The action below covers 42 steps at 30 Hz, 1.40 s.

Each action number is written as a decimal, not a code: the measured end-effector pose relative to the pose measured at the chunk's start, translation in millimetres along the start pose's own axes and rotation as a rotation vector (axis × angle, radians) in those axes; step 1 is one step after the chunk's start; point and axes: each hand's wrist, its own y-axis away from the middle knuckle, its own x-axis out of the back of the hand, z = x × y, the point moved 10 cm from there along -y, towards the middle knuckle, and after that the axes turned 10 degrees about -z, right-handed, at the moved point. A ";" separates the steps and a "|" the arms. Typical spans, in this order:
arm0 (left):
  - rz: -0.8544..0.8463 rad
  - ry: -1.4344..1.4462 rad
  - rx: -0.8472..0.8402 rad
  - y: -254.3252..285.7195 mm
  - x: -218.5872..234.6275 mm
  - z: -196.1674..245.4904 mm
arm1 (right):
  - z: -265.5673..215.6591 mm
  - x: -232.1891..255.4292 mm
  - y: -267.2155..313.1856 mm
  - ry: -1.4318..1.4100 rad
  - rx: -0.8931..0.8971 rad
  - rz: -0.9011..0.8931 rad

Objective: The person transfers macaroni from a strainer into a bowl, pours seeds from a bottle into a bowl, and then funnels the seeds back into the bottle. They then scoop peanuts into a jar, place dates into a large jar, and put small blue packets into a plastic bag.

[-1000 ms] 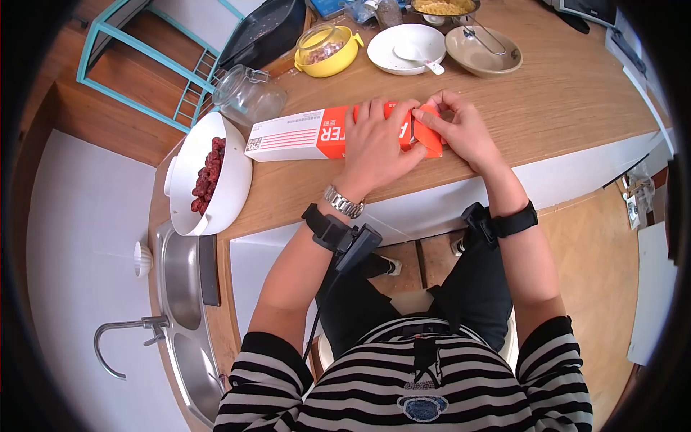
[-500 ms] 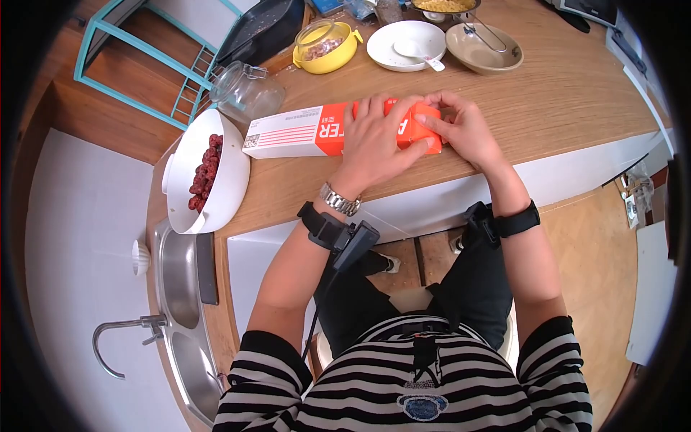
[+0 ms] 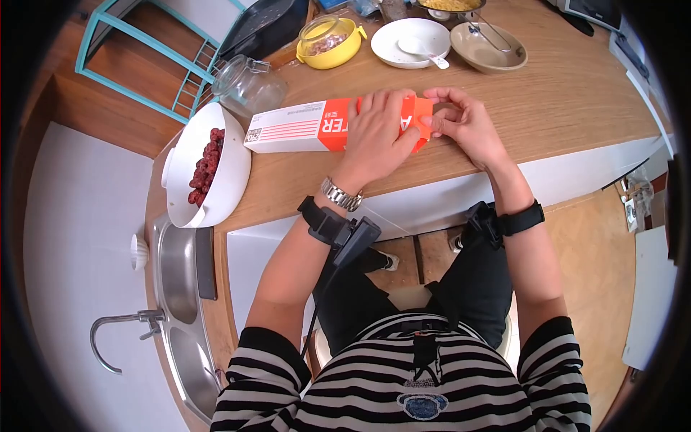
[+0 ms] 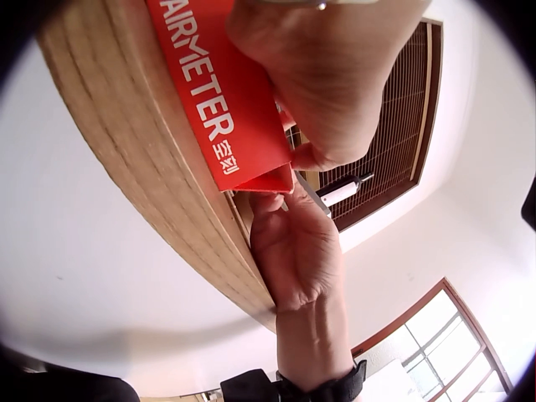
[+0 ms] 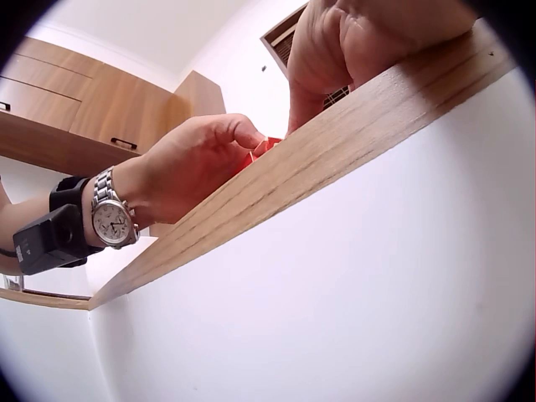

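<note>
A long red-and-white carton lies on the wooden counter, its printed red end to the right. Over that end, my left hand grips the carton from above, its thumb on the near side by the flaps. My right hand is at the carton's right end, thumb and fingertips pinching the edge of a red end flap. In the left wrist view, the red carton end has a flap standing out, with the right hand at it. The carton's inside is hidden.
Left of the carton stands a white bowl of dark red fruit, beside a glass jar. Behind are a yellow pot, a white plate with a spoon, and a beige bowl. A steel sink is at left.
The flap at the carton's end was folded over between the hands and now stands further out. My right fingers have drawn slightly back from the carton, while my left hand keeps its grip.
</note>
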 end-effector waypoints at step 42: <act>0.146 0.948 -0.048 35.0 26.6 -5.4 | -54.9 -34.7 40.9 0.860 0.271 0.016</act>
